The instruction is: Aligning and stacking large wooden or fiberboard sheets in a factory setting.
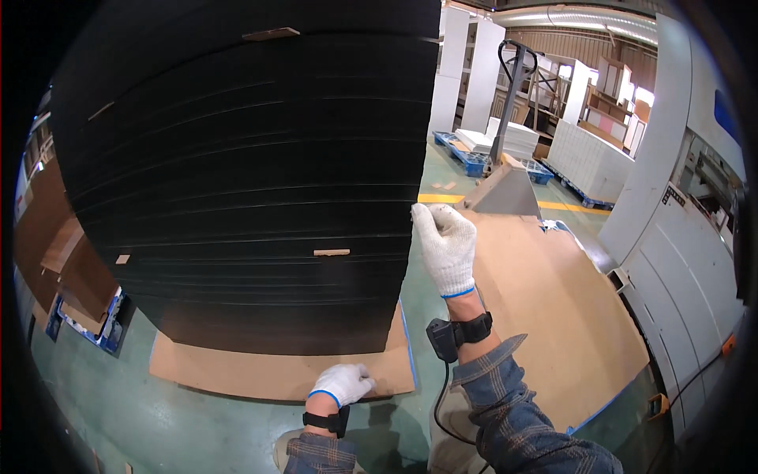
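Observation:
In front of me rises a tall stack of black panels (260,182), its layered edges facing me. My right hand (448,243), in a white knit glove with a blue cuff, is raised at the stack's right edge. Its fingers are curled in, and their tips meet or nearly meet the panel edge; what they hold, if anything, is hidden. Below the stack, my left hand (342,385), gloved alike, is loosely closed over the front of the brown base board (229,371). Nothing shows in it. Small wooden chips (332,253) stick out between some panels.
To the right, another brown board (553,308) lies low, with a grey pallet jack (505,178) beyond it. A light grey machine (679,261) stands at the far right. Blue pallets (474,158) with white panels are behind. Brown panels (83,268) sit at the left.

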The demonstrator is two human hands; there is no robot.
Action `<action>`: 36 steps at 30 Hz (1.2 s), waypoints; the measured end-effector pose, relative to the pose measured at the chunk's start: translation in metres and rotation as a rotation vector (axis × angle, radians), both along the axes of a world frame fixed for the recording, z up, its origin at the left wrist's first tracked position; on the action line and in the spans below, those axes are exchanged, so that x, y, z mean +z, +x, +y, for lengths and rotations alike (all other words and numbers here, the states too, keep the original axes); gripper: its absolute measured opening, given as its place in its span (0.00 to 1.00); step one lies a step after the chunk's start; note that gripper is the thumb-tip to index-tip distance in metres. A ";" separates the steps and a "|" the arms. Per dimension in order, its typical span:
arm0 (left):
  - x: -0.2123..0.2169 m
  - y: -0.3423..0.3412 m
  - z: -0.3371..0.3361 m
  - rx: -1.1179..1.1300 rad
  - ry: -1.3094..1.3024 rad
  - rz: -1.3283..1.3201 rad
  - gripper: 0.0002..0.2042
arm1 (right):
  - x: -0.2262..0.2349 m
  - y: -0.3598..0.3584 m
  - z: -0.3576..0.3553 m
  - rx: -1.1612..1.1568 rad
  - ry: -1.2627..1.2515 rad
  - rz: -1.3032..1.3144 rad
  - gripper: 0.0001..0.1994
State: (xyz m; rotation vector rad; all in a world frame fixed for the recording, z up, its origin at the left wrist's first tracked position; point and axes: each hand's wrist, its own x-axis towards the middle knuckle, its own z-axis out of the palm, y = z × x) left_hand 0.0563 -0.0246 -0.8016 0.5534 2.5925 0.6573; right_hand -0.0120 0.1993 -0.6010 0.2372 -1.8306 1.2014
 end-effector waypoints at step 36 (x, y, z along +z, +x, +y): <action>-0.007 0.002 -0.002 -0.021 0.014 -0.007 0.22 | 0.051 -0.004 0.008 0.019 0.000 -0.074 0.17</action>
